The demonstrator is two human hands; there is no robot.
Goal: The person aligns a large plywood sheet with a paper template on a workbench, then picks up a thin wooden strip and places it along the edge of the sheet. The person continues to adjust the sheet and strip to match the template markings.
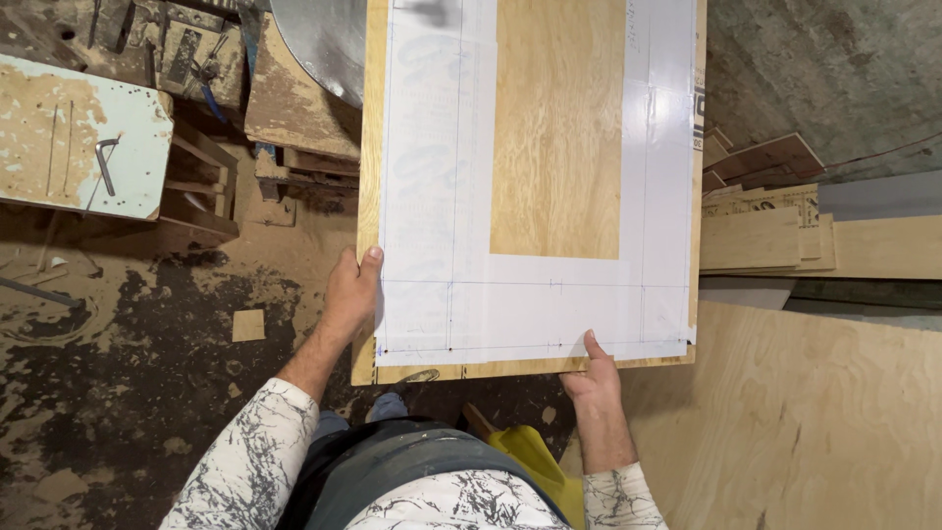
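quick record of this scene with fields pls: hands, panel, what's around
left hand: grips the left edge of the panel, near its lower corner
right hand: grips the near edge, thumb on top
panel: plywood, faced with a white sheet cut out in the middle and ruled with pencil lines
floor: dusty, dark patches
left: painted board with a hex key
right: plywood sheet, stacked offcuts

Plywood panel (557,128) — matt, grained wood under smooth, slightly glossy white film (432,196); dull grey metal disc (319,39); floor (128,324) rough with sawdust.
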